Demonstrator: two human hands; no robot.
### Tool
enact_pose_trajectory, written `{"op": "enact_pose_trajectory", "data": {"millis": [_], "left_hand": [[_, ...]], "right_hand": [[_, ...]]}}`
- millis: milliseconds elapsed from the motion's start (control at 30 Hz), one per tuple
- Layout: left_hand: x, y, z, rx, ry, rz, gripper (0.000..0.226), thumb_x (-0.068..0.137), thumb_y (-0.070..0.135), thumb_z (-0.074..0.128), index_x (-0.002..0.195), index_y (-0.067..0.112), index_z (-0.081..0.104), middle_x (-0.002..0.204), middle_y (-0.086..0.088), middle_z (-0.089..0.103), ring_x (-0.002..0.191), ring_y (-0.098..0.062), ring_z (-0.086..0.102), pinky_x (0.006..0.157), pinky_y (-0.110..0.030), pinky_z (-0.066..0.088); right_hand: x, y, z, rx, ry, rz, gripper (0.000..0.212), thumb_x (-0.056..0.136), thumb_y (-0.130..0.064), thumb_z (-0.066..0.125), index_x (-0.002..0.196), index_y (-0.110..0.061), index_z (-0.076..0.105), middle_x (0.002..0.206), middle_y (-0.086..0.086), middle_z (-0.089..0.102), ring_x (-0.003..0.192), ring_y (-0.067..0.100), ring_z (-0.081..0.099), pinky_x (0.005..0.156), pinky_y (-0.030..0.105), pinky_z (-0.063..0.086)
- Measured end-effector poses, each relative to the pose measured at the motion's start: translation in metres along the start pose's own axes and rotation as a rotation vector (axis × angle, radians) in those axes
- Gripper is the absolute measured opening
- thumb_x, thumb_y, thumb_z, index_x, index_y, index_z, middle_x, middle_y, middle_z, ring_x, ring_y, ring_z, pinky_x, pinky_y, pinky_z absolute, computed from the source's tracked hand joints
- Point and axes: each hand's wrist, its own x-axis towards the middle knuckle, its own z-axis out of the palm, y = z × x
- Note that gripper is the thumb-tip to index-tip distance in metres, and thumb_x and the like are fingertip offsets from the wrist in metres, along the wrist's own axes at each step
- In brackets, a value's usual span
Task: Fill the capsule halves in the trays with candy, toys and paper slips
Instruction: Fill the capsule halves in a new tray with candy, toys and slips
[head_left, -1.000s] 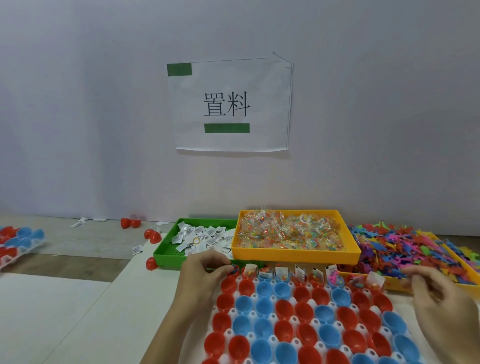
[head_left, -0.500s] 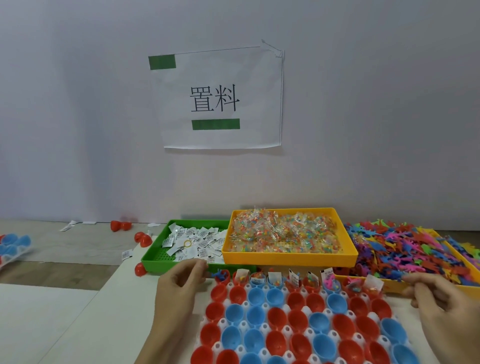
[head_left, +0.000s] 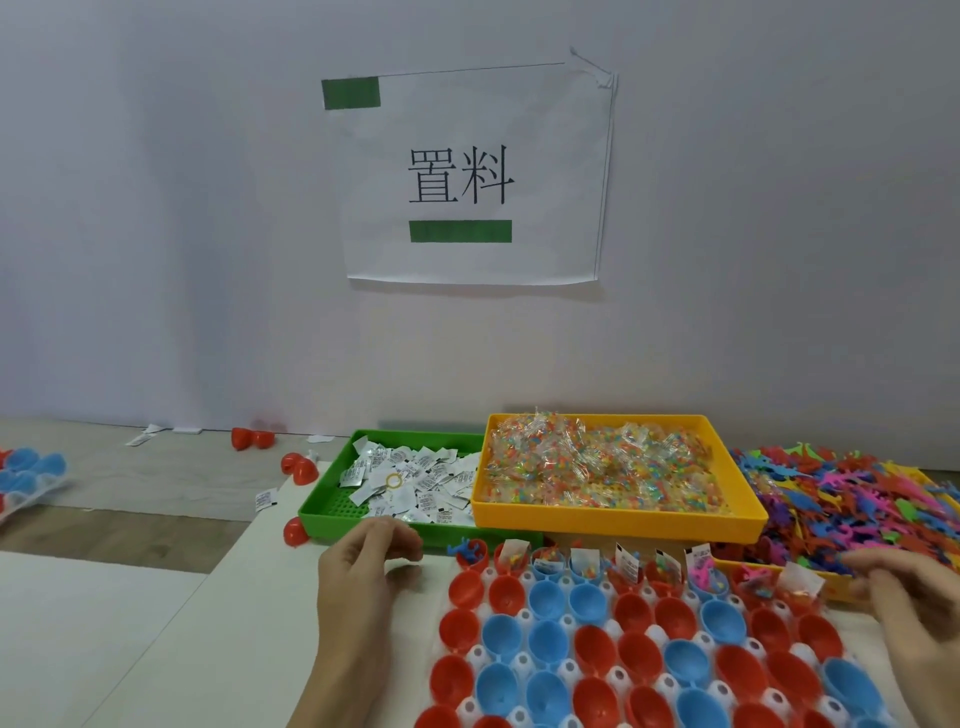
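A white capsule tray (head_left: 521, 661) holds rows of red and blue capsule halves. Its far row (head_left: 587, 564) carries candy, toys and paper slips; a blue toy (head_left: 467, 551) sticks out of the leftmost red half. My left hand (head_left: 363, 566) hovers left of that row, just before the green tray (head_left: 332, 525) of paper slips (head_left: 415, 467), fingers loosely curled with nothing in them. My right hand (head_left: 914, 603) is at the front edge of the toy tray (head_left: 836, 590), fingers bent; what they hold is hidden. The yellow tray (head_left: 613, 519) is full of wrapped candy (head_left: 597, 467).
Colourful plastic toys (head_left: 857, 493) are heaped at the right. Loose red capsule halves (head_left: 298, 467) and stray slips lie on the floor left of the green tray. A second capsule tray (head_left: 31, 473) sits at the far left. A paper sign (head_left: 467, 176) hangs on the wall.
My left hand has pulled back to the left, off the far-left capsule of the back row. My right hand has stayed by the toy tray.
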Motion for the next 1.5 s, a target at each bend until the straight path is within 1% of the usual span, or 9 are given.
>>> {"op": "enact_pose_trajectory", "data": {"millis": [100, 233, 333, 533, 633, 867, 1033, 1267, 1500], "left_hand": [[0.000, -0.006, 0.003, 0.116, -0.009, 0.036, 0.045, 0.097, 0.012, 0.051, 0.053, 0.002, 0.048, 0.054, -0.009, 0.044, 0.055, -0.020, 0.038, 0.057, -0.035, 0.031], [-0.002, -0.007, 0.009, 0.190, -0.027, 0.040, 0.053, 0.097, 0.018, 0.056, 0.048, 0.017, 0.035, 0.051, -0.004, 0.027, 0.052, -0.017, 0.023, 0.055, -0.035, 0.017], [-0.004, -0.008, 0.012, 0.202, -0.053, 0.061, 0.056, 0.097, 0.021, 0.056, 0.048, 0.021, 0.029, 0.051, 0.000, 0.023, 0.052, -0.015, 0.019, 0.055, -0.034, 0.014], [-0.003, -0.010, 0.010, 0.223, -0.083, 0.082, 0.053, 0.098, 0.023, 0.052, 0.047, 0.012, 0.039, 0.048, 0.002, 0.033, 0.048, -0.010, 0.028, 0.052, -0.029, 0.023], [-0.002, -0.010, 0.010, 0.228, -0.091, 0.088, 0.052, 0.097, 0.023, 0.052, 0.049, 0.008, 0.041, 0.047, 0.002, 0.034, 0.047, -0.010, 0.029, 0.052, -0.028, 0.023], [-0.004, -0.007, 0.011, 0.238, -0.098, 0.111, 0.046, 0.096, 0.015, 0.054, 0.051, 0.005, 0.047, 0.045, 0.005, 0.034, 0.046, -0.008, 0.028, 0.048, -0.022, 0.023], [-0.004, -0.006, 0.012, 0.209, -0.101, 0.093, 0.042, 0.094, 0.011, 0.053, 0.053, 0.002, 0.050, 0.044, 0.005, 0.034, 0.046, -0.009, 0.028, 0.048, -0.024, 0.022], [-0.006, -0.002, 0.012, 0.182, -0.107, 0.085, 0.033, 0.077, 0.027, 0.054, 0.054, 0.004, 0.053, 0.045, 0.001, 0.034, 0.047, -0.011, 0.028, 0.048, -0.025, 0.023], [-0.007, -0.003, 0.011, 0.174, -0.073, 0.113, 0.032, 0.088, 0.004, 0.056, 0.056, 0.010, 0.056, 0.048, 0.004, 0.041, 0.050, -0.011, 0.033, 0.050, -0.027, 0.026]], "right_hand": [[0.000, -0.058, -0.002, -0.032, -0.119, -0.283, 0.019, 0.089, -0.032, 0.049, 0.091, -0.042, 0.064, 0.089, -0.022, 0.066, 0.076, 0.009, 0.062, 0.064, 0.023, 0.052], [0.019, -0.132, 0.020, -0.048, -0.355, -0.546, 0.015, 0.087, -0.027, 0.058, 0.091, -0.034, 0.071, 0.083, -0.021, 0.067, 0.067, 0.008, 0.062, 0.055, 0.013, 0.044], [0.038, -0.157, 0.062, -0.103, -0.570, -0.580, 0.008, 0.089, -0.023, 0.071, 0.093, -0.028, 0.076, 0.073, -0.016, 0.068, 0.071, 0.003, 0.062, 0.060, 0.009, 0.042], [0.073, -0.163, 0.141, -0.418, -0.803, -0.650, 0.018, 0.090, -0.034, 0.071, 0.108, -0.031, 0.071, 0.089, -0.017, 0.065, 0.078, 0.001, 0.059, 0.063, 0.014, 0.042], [0.085, -0.163, 0.154, -0.485, -0.883, -0.638, 0.014, 0.084, -0.032, 0.079, 0.092, -0.035, 0.068, 0.082, -0.018, 0.063, 0.074, 0.001, 0.059, 0.060, 0.013, 0.041], [0.089, -0.160, 0.153, -0.355, -0.844, -0.639, 0.015, 0.087, -0.022, 0.076, 0.077, -0.029, 0.067, 0.077, -0.011, 0.068, 0.073, 0.006, 0.062, 0.068, 0.028, 0.053], [0.079, -0.154, 0.150, -0.433, -0.883, -0.603, 0.017, 0.084, -0.033, 0.079, 0.096, -0.033, 0.067, 0.083, -0.015, 0.063, 0.077, 0.005, 0.060, 0.063, 0.017, 0.044], [0.073, -0.157, 0.150, -0.311, -0.798, -0.531, 0.019, 0.084, -0.021, 0.080, 0.096, -0.031, 0.069, 0.078, -0.014, 0.067, 0.074, 0.004, 0.063, 0.064, 0.015, 0.044], [0.052, -0.175, 0.138, -0.058, -0.752, -0.435, 0.016, 0.083, -0.017, 0.079, 0.089, -0.030, 0.072, 0.083, -0.008, 0.072, 0.071, 0.009, 0.070, 0.063, 0.018, 0.055]]}}
